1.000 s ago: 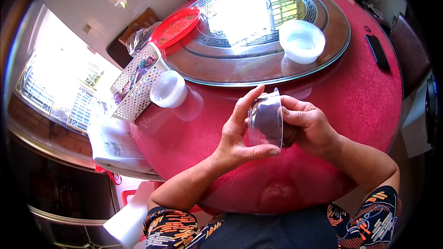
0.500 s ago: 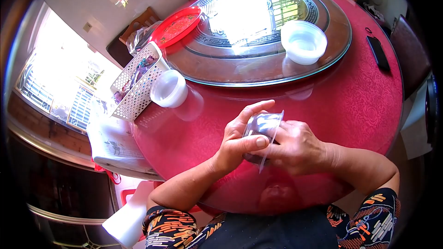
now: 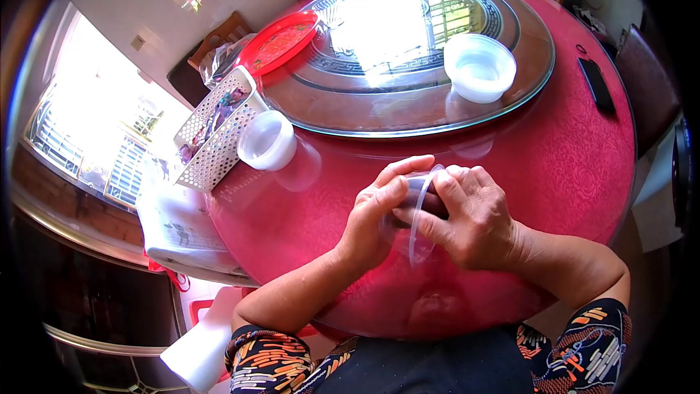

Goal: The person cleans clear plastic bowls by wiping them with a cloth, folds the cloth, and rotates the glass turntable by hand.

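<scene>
Above the near part of the red table, a clear round plastic container (image 3: 417, 237) is tilted on its side, its rim turned toward the right. My left hand (image 3: 370, 219) is wrapped round its left side, with the thumb near the rim. The fingers of my right hand (image 3: 474, 222) grip the rim side, the thumb reaching across the opening. Something dark shows between the hands at the container; whether it is an object or shadow I cannot tell.
A glass turntable (image 3: 394, 113) bears stacked clear bowls (image 3: 479, 69) and a red tray (image 3: 277, 44). Left are another clear bowl (image 3: 267, 142) and a perforated white basket (image 3: 219, 146) of wrapped items. A black phone (image 3: 596, 85) lies at the right edge.
The container has turned in my hands and is lower than a second ago. My right hand has shifted from the outer side to the rim and opening.
</scene>
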The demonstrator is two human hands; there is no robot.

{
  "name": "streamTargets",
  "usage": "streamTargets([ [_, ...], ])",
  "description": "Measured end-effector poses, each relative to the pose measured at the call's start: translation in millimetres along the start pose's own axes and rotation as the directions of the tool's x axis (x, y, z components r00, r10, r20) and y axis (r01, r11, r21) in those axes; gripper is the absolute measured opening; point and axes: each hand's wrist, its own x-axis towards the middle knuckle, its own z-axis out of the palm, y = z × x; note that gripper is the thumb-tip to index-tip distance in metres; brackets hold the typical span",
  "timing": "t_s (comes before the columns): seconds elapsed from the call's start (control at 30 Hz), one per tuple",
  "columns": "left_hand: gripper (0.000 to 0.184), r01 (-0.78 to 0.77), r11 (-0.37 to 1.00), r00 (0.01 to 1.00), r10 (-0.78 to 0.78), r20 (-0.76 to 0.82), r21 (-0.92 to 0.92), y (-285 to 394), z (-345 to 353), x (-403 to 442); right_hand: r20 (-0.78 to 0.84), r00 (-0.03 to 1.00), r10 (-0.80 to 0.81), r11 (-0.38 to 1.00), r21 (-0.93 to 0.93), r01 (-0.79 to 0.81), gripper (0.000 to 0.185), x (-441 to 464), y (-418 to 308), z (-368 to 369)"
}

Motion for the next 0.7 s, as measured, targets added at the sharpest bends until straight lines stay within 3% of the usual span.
streamTargets([
  [0.2, 0.082, -0.179, 0.983, 0.984, 0.179, -0.016, 0.039, -2.5, 7.1, -3.2, 0.067, 0.988, 0.137, 0.984, 0.103, -0.143, 0.019, 8.2, 5.3, -5.7],
  [0.3, 0.082, -0.152, 0.983, 0.985, 0.158, -0.062, 0.099, -5.3, 10.2, -5.9, 0.083, 0.979, 0.187, 0.957, 0.21, -0.201, 0.021, -1.7, 6.4, 6.5],
  [0.33, 0.077, -0.15, 0.982, 0.986, 0.157, -0.056, 0.111, -6.5, 9.6, -6.4, 0.225, 0.958, 0.178, 0.977, 0.079, -0.2, 0.022, -4.6, 3.7, -1.0],
  [0.43, 0.073, -0.065, 0.997, 0.997, 0.067, -0.044, 0.037, -6.5, 5.0, -4.0, 0.232, 0.97, 0.064, 0.965, 0.232, -0.12, 0.02, -8.0, 6.1, 2.1],
  [0.57, 0.065, 0.101, 0.993, 0.992, -0.105, -0.075, -0.057, -1.4, 2.4, 1.7, 0.024, 0.997, -0.08, 0.984, 0.16, 0.075, 0.017, -1.6, 0.6, -1.0],
  [0.7, 0.062, 0.086, 0.994, 0.994, -0.09, -0.066, -0.073, -2.9, 2.4, 2.6, -0.045, 0.998, -0.047, 0.997, 0.062, 0.05, 0.016, 0.0, -1.6, 2.9],
])
